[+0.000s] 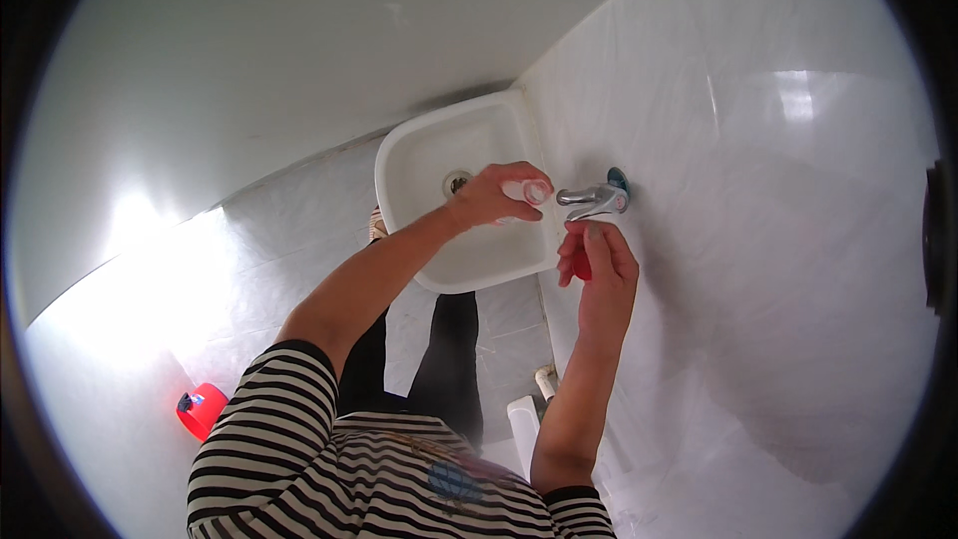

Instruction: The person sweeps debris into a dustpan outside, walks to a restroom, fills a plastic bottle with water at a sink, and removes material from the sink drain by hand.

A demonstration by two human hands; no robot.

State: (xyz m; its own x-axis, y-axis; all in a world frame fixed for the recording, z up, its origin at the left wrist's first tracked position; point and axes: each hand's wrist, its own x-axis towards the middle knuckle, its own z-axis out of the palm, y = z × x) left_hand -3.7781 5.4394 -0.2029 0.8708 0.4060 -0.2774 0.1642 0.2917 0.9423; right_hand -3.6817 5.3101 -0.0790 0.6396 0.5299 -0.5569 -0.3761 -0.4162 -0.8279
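Over the white sink point(386, 175), my left hand point(486, 202) is closed round a small clear bottle point(529, 192). The bottle lies tilted, its round mouth facing the chrome faucet point(606, 198) on the tiled wall and close to the spout. Just below the faucet's lever is my right hand point(609, 279), its fingers bent around a small red thing point(582, 265), perhaps a cap, mostly hidden by them. Whether these fingertips touch the lever I cannot tell. No water stream can be made out at the spout.
Behind my left hand is the sink's drain point(457, 183). A red bucket-like container point(205, 411) is at the lower left. White plastic fittings point(524, 429) sit low by the right wall. At the far right edge is a dark object point(936, 238).
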